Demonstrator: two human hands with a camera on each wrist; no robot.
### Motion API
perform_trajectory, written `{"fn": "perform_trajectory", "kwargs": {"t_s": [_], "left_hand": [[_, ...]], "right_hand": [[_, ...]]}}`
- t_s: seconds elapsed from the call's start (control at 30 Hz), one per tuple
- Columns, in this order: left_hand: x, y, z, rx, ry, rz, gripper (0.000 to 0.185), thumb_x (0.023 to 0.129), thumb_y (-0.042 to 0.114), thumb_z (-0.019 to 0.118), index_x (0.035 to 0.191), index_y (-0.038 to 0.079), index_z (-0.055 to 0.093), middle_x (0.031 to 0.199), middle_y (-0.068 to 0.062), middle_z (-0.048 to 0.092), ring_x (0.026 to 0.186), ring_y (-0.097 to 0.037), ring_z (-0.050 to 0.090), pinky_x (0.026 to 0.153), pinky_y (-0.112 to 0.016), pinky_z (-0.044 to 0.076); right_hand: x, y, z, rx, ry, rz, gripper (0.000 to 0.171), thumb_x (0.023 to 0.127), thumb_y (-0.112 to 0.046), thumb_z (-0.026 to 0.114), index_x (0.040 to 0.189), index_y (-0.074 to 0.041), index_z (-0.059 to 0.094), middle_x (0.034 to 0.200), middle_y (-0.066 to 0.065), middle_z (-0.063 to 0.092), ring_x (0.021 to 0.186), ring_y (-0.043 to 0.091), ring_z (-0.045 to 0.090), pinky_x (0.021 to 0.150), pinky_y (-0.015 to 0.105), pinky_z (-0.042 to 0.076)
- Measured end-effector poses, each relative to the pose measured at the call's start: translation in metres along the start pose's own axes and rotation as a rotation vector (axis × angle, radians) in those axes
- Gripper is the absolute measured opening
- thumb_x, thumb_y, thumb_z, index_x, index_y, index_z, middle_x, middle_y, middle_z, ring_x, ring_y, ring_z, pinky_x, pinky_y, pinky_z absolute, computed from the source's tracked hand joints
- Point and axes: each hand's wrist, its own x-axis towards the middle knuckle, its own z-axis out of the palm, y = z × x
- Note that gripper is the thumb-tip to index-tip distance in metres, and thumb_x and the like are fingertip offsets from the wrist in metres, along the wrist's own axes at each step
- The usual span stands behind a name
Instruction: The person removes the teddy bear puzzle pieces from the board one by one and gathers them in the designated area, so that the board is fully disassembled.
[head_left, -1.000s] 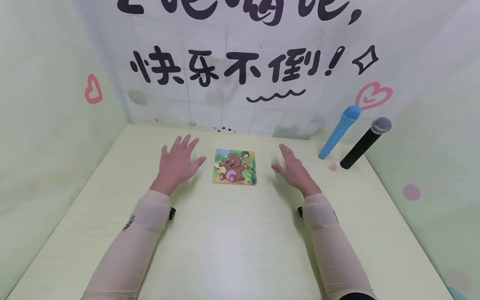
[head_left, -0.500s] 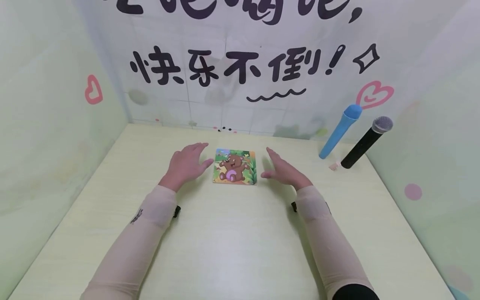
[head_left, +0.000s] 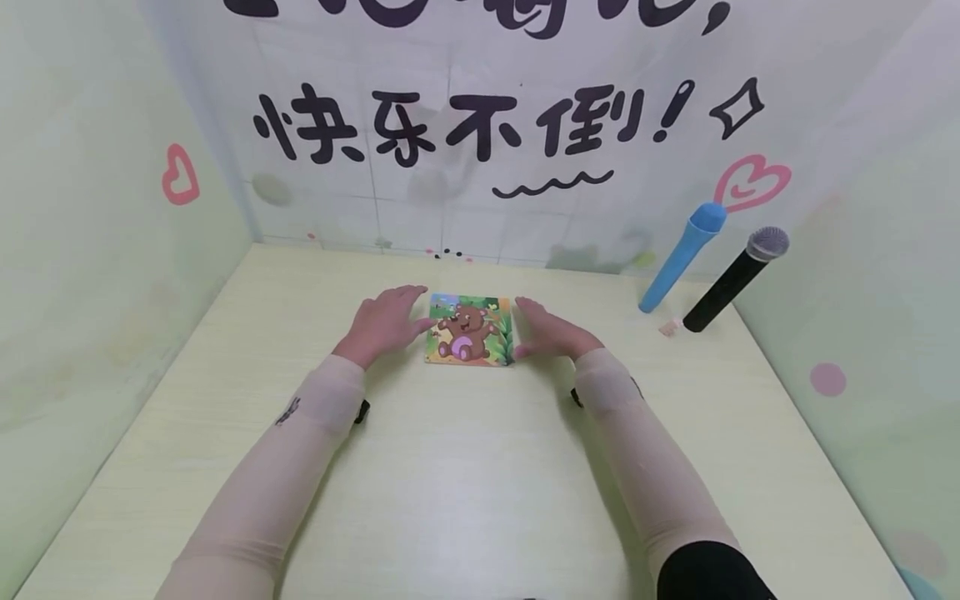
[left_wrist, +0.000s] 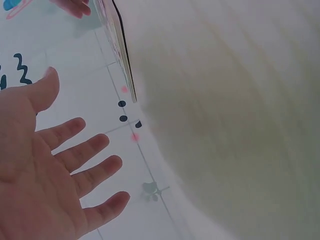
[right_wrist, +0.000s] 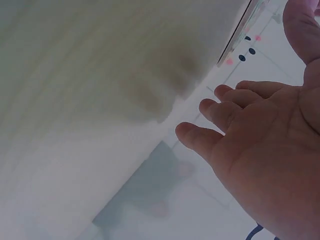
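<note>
A flat square board (head_left: 467, 332) with a cartoon brown bear on it lies on the pale tabletop. From the left wrist its edge (left_wrist: 120, 55) looks thin and layered, with a dark line along one side. My left hand (head_left: 384, 323) is at its left side, the thumb tip overlapping the left edge in the head view. On the opposite side my right hand (head_left: 553, 330) has its fingertips right at the right edge. Spread, relaxed fingers show on the left hand (left_wrist: 55, 165) in its wrist view. The right hand (right_wrist: 260, 135) has its fingers extended too, with nothing in the palm.
A blue microphone (head_left: 682, 258) and a black microphone (head_left: 731, 287) with a silver head stand at the back right. A small pinkish piece (head_left: 669, 328) lies beside them. Behind the table (head_left: 465, 483) hangs a printed backdrop (head_left: 420, 208), with pale walls at both sides.
Both hands have moved inward from either side to the edges of the bear board. Their fingers have come closer together. The board has stayed in its place on the table.
</note>
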Motion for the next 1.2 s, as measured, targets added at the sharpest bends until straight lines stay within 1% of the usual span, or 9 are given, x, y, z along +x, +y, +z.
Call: {"fn": "perform_trajectory", "kwargs": {"t_s": [0.1, 0.17, 0.3, 0.43, 0.53, 0.67, 0.9, 1.03, 1.2], "left_hand": [[0.006, 0.0, 0.002, -0.024, -0.017, -0.007, 0.068, 0.102, 0.049, 0.055, 0.157, 0.013, 0.036, 0.16, -0.012, 0.038, 0.146, -0.035, 0.035, 0.11, -0.065, 0.033], [0.009, 0.001, 0.004, -0.038, -0.037, -0.013, 0.068, 0.102, 0.048, 0.055, 0.157, 0.013, 0.036, 0.16, -0.012, 0.037, 0.146, -0.035, 0.035, 0.111, -0.065, 0.032], [0.013, 0.002, 0.008, -0.05, -0.083, -0.02, 0.07, 0.101, 0.047, 0.057, 0.158, 0.012, 0.035, 0.161, -0.014, 0.036, 0.146, -0.037, 0.034, 0.112, -0.066, 0.03], [0.015, 0.004, 0.008, -0.061, -0.103, -0.012, 0.073, 0.099, 0.046, 0.063, 0.157, 0.011, 0.036, 0.16, -0.015, 0.036, 0.147, -0.037, 0.033, 0.113, -0.067, 0.027], [0.017, 0.005, 0.006, -0.059, -0.12, -0.002, 0.075, 0.098, 0.046, 0.065, 0.157, 0.011, 0.035, 0.161, -0.015, 0.035, 0.147, -0.037, 0.032, 0.114, -0.067, 0.025], [0.021, 0.007, 0.003, -0.053, -0.15, 0.004, 0.077, 0.097, 0.045, 0.066, 0.158, 0.011, 0.034, 0.161, -0.016, 0.034, 0.148, -0.038, 0.03, 0.115, -0.067, 0.024], [0.028, 0.006, 0.003, -0.056, -0.203, -0.018, 0.079, 0.096, 0.042, 0.069, 0.158, 0.01, 0.032, 0.161, -0.016, 0.034, 0.148, -0.039, 0.03, 0.115, -0.069, 0.02], [0.033, 0.006, 0.003, -0.036, -0.21, -0.016, 0.079, 0.096, 0.041, 0.069, 0.158, 0.008, 0.033, 0.16, -0.017, 0.035, 0.146, -0.04, 0.032, 0.114, -0.069, 0.022], [0.041, 0.011, 0.006, -0.013, -0.205, 0.001, 0.074, 0.098, 0.04, 0.067, 0.156, 0.008, 0.036, 0.158, -0.017, 0.039, 0.145, -0.04, 0.035, 0.114, -0.066, 0.027]], "right_hand": [[0.009, -0.002, 0.002, -0.067, -0.006, -0.026, 0.109, 0.088, -0.029, 0.08, 0.157, 0.011, 0.006, 0.165, 0.029, 0.005, 0.153, 0.042, 0.003, 0.124, 0.048, 0.006], [0.014, -0.003, 0.005, -0.096, -0.008, -0.028, 0.109, 0.087, -0.03, 0.082, 0.156, 0.012, 0.009, 0.164, 0.031, 0.007, 0.153, 0.044, 0.005, 0.124, 0.049, 0.007], [0.022, -0.005, 0.01, -0.122, -0.023, 0.01, 0.112, 0.083, -0.033, 0.084, 0.157, 0.009, 0.012, 0.164, 0.031, 0.007, 0.153, 0.043, 0.007, 0.123, 0.05, 0.011], [0.024, -0.008, 0.011, -0.136, -0.028, 0.036, 0.112, 0.082, -0.032, 0.086, 0.158, 0.007, 0.014, 0.164, 0.031, 0.008, 0.153, 0.043, 0.009, 0.122, 0.05, 0.015], [0.025, -0.01, 0.01, -0.136, -0.045, 0.058, 0.112, 0.083, -0.033, 0.085, 0.158, 0.007, 0.012, 0.165, 0.029, 0.006, 0.153, 0.042, 0.006, 0.123, 0.05, 0.013], [0.026, -0.01, 0.009, -0.158, -0.08, 0.087, 0.116, 0.085, -0.039, 0.083, 0.159, 0.006, 0.006, 0.166, 0.026, 0.001, 0.154, 0.04, 0.002, 0.123, 0.048, 0.01], [0.03, -0.011, 0.009, -0.181, -0.101, 0.115, 0.117, 0.086, -0.041, 0.081, 0.16, 0.005, 0.003, 0.167, 0.023, -0.002, 0.154, 0.038, -0.001, 0.123, 0.047, 0.011], [0.031, -0.011, 0.008, -0.188, -0.106, 0.123, 0.117, 0.086, -0.043, 0.08, 0.16, 0.003, 0.002, 0.168, 0.022, -0.003, 0.155, 0.037, -0.002, 0.123, 0.047, 0.011], [0.031, -0.008, 0.008, -0.183, -0.114, 0.131, 0.117, 0.087, -0.045, 0.079, 0.161, 0.001, 0.0, 0.168, 0.02, -0.006, 0.155, 0.035, -0.004, 0.124, 0.046, 0.009]]}}
